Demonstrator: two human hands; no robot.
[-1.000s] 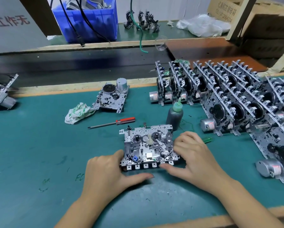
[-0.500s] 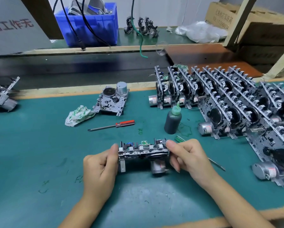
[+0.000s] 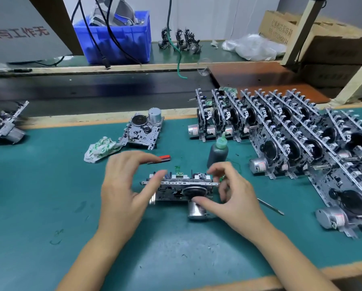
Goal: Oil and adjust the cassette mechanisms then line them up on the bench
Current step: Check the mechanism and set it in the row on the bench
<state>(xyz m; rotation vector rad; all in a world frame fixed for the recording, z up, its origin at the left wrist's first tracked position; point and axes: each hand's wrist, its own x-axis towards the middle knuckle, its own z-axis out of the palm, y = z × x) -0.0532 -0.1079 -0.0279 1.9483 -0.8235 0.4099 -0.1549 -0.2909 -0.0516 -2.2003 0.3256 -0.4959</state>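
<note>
One cassette mechanism (image 3: 180,186) stands on its long edge at the middle of the green mat (image 3: 39,196), flywheel and silver motor facing me. My right hand (image 3: 234,194) pinches its right end, thumb on the flywheel side and curled fingers over the top edge. My left hand (image 3: 121,185) is spread open beside its left end, with the thumb touching the top edge. A dark oil bottle (image 3: 217,153) with a green nozzle stands just behind. Rows of lined-up mechanisms (image 3: 280,131) stand on edge at the right.
Behind my left hand lie a red-handled screwdriver (image 3: 165,158), a crumpled rag (image 3: 101,147) and a flat mechanism (image 3: 143,131). Another mechanism (image 3: 6,127) sits at the far left. A thin metal tool (image 3: 270,206) lies right of my hand. A blue bin (image 3: 117,36) stands on the back shelf.
The mechanism went from lying flat to standing on its edge with the flywheel side toward me. My left hand has let go and spread open.
</note>
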